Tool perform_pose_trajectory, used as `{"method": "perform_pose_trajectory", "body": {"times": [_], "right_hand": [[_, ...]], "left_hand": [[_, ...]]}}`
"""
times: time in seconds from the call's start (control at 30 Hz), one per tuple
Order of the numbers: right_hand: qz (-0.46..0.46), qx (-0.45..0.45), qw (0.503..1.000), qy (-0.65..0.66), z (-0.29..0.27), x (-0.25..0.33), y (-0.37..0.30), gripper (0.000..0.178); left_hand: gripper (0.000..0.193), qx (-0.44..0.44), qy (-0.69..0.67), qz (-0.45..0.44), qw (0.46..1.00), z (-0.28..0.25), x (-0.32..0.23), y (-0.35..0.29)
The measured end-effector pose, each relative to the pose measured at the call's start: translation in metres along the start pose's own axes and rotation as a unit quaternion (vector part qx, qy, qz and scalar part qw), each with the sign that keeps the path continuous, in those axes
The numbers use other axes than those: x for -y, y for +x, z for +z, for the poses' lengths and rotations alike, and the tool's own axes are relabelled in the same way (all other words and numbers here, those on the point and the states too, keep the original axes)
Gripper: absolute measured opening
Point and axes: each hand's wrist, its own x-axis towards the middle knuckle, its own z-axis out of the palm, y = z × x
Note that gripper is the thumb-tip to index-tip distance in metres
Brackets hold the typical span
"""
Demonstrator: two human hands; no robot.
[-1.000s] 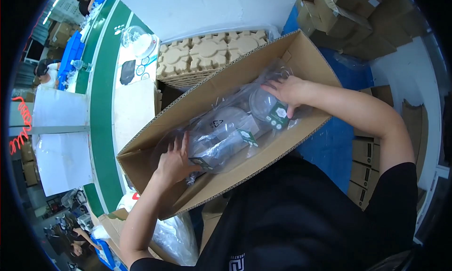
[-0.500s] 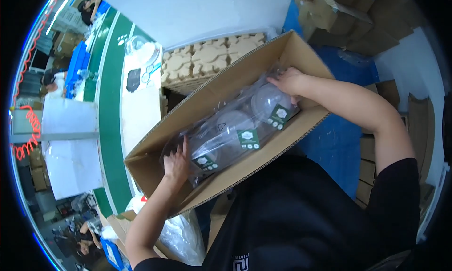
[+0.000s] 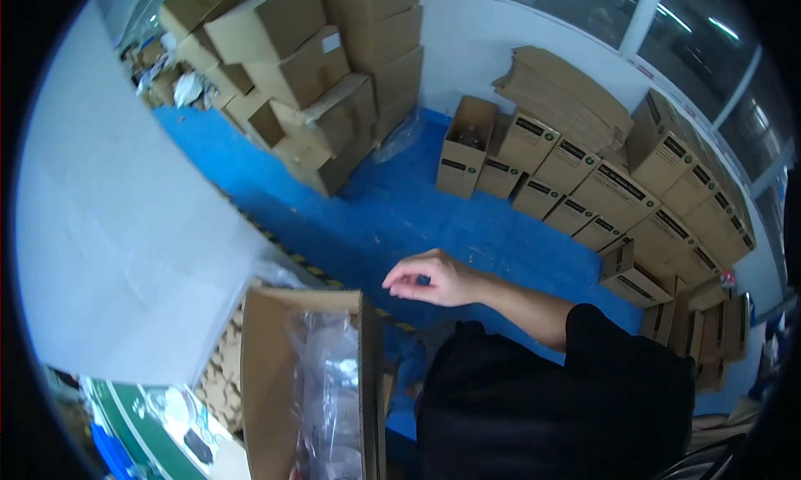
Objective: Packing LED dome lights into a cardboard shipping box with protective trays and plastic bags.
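My right hand (image 3: pixel 434 280) is held out over the blue floor, just beyond the far right corner of an open cardboard box (image 3: pixel 269 355). Its fingers are loosely curved with a gap inside them, and nothing is in its grasp. Clear plastic-wrapped rounded containers (image 3: pixel 329 388) lie in a row inside the box, close to its right wall. The near end of the box runs out of the picture at the lower edge. My left hand does not show.
Stacked cardboard boxes (image 3: pixel 300 71) stand at the far left. More printed cartons (image 3: pixel 576 171) line the wall at right, with flat cardboard (image 3: pixel 567 88) on top. Moulded pulp trays (image 3: pixel 221 363) and a green-topped table (image 3: pixel 138 426) are left of the box. A white panel (image 3: pixel 108 204) rises beyond.
My view has swung right toward the stacked cartons. My right hand has left the wrapped containers and come out of the box. My left hand has dropped out of sight.
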Motion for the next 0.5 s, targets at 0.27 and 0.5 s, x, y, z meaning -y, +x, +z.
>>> {"method": "perform_pose_trajectory", "body": {"times": [0.27, 0.5], "right_hand": [[0.241, -0.103, 0.912, -0.317, -0.219, -0.219, -0.086, 0.029], [0.496, -0.253, 0.65, -0.517, -0.549, -0.371, -0.18, 0.071]], "left_hand": [[0.068, 0.005, -0.026, 0.145, 0.989, -0.001, -0.122, 0.131], [0.074, 0.022, -0.064, 0.245, 0.967, 0.028, -0.3, 0.303]]}}
